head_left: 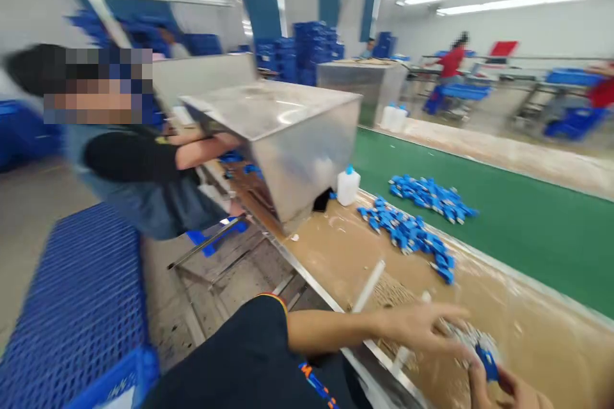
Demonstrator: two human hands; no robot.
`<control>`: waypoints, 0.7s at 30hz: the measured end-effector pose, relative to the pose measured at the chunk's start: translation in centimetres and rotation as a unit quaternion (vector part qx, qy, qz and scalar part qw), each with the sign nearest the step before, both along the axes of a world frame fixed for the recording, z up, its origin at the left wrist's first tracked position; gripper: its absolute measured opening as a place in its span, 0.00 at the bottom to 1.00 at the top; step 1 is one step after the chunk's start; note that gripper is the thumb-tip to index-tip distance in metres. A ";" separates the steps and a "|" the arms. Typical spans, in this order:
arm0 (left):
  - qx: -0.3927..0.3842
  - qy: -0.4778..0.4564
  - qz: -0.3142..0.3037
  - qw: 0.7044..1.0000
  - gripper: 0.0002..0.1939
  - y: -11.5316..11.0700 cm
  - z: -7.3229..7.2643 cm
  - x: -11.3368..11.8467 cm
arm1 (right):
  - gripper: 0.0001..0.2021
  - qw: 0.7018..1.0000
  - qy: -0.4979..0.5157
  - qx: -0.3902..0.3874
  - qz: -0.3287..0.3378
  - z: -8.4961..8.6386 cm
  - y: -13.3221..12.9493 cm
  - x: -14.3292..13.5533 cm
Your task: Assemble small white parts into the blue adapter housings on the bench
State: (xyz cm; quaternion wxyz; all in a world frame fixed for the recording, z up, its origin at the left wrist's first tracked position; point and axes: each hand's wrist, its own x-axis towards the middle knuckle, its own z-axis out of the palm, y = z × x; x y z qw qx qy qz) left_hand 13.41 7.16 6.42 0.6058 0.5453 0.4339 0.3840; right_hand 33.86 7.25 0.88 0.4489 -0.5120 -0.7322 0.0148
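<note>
In the right hand [520,394], a blue piece [487,362]; shirt lettering [316,383] mostly blurred.

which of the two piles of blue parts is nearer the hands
The nearer pile lies on the brown tabletop; the other pile is farther off, on the green surface.

Factory, green belt [518,230], stacked blue crates [313,51]

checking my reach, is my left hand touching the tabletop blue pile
Apart: the head view shows tan tabletop between your left hand and the blue pile.
</note>
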 end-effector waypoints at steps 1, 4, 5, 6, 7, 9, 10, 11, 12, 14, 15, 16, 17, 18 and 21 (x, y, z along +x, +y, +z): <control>0.002 -0.011 -0.013 1.000 0.47 -0.2 0.5 -0.7 | 0.16 0.997 -0.020 -0.007 -0.073 -0.3 -0.6 2.2; 0.028 -0.027 0.023 0.999 0.34 -0.3 1.6 -4.0 | 0.16 0.966 -0.068 -0.023 -0.249 -1.1 -1.8 7.4; 0.030 -0.022 0.041 0.998 0.30 -0.3 1.8 -5.3 | 0.15 0.955 -0.091 -0.036 -0.280 -1.3 -1.9 8.7; 0.025 -0.015 0.052 0.998 0.27 -0.2 2.0 -6.6 | 0.14 0.946 -0.109 -0.052 -0.301 -1.6 -1.9 9.8; 0.024 -0.004 0.071 0.997 0.25 -0.2 2.2 -7.8 | 0.14 0.938 -0.123 -0.069 -0.316 -1.8 -1.7 10.7; 0.013 0.019 0.094 0.995 0.24 -0.3 2.4 -9.8 | 0.13 0.927 -0.134 -0.098 -0.337 -2.3 -1.4 12.0; 0.010 0.031 0.107 0.994 0.24 -0.4 2.5 -10.6 | 0.13 0.921 -0.136 -0.110 -0.347 -2.5 -1.3 12.5; 0.009 0.044 0.119 0.992 0.24 -0.5 2.6 -11.3 | 0.14 0.915 -0.137 -0.120 -0.359 -2.6 -1.2 12.9; 0.010 0.057 0.132 0.990 0.24 -0.5 2.6 -12.0 | 0.14 0.909 -0.138 -0.126 -0.372 -2.7 -1.2 13.3; 0.016 0.086 0.161 0.983 0.24 -0.1 2.6 -13.2 | 0.17 0.896 -0.136 -0.121 -0.405 -2.7 -1.1 14.1; 0.022 0.103 0.177 0.979 0.24 0.3 2.6 -13.9 | 0.18 0.892 -0.132 -0.108 -0.419 -2.6 -0.9 14.5; 0.029 0.123 0.191 0.973 0.24 1.0 2.7 -14.6 | 0.20 0.892 -0.124 -0.092 -0.424 -2.4 -0.3 14.8; 0.039 0.147 0.204 0.967 0.24 1.9 2.7 -15.2 | 0.22 0.898 -0.114 -0.077 -0.417 -2.1 0.5 15.1; 0.051 0.177 0.211 0.960 0.23 3.2 2.9 -15.8 | 0.24 0.911 -0.099 -0.067 -0.395 -1.6 1.9 15.3; 0.093 0.299 0.196 0.929 0.22 9.0 3.6 -16.1 | 0.28 0.962 -0.043 -0.088 -0.255 -0.1 8.8 15.0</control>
